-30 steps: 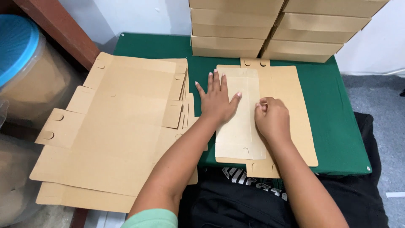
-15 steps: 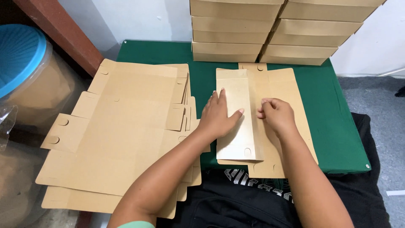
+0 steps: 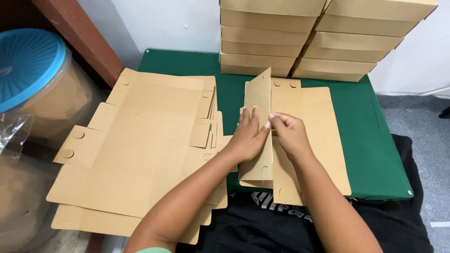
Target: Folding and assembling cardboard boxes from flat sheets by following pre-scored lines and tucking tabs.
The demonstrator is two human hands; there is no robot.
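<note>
Folding looks underway: left hand (image 3: 248, 138) and right hand (image 3: 288, 133) pinch the raised side panel of the flat cardboard box blank (image 3: 323, 136) on the green counter (image 3: 375, 140), which seemingly needs creasing.

Bright, even overhead light (soft shadows only); sharp focus, no glare.

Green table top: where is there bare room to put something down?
The green table top is bare right of the flat brown cardboard blank, and in a strip between the stack of flat blanks and the folded boxes. Both hands, left and right, crowd the middle.
</note>
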